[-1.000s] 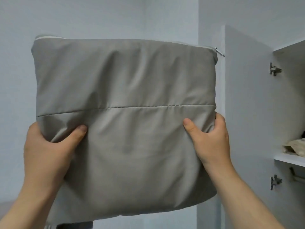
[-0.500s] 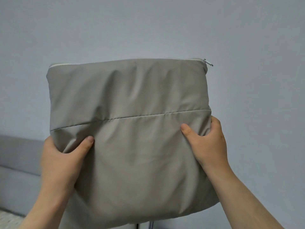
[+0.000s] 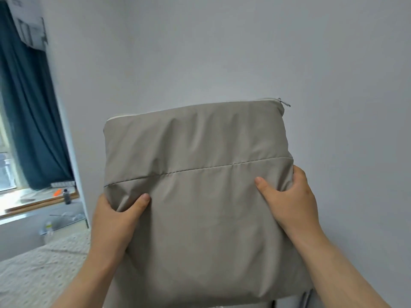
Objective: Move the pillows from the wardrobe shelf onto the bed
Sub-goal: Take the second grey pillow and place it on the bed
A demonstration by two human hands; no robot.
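Your left hand (image 3: 113,221) and right hand (image 3: 291,201) are each clamped on a side edge of the grey pillow (image 3: 200,196): thumbs pressed into the near face, the other fingers wrapped behind, out of sight. The pillow is upright between your palms, held in the air in front of the pale wall (image 3: 222,52). A seam crosses it just above your thumbs; the zipper pull (image 3: 284,102) sits at the top corner above your right hand. Below and outward of your left wrist lies the bed (image 3: 40,270), patterned cover. Farther left: windowsill (image 3: 37,203), small dark bottle (image 3: 67,196), blue curtain (image 3: 29,107).
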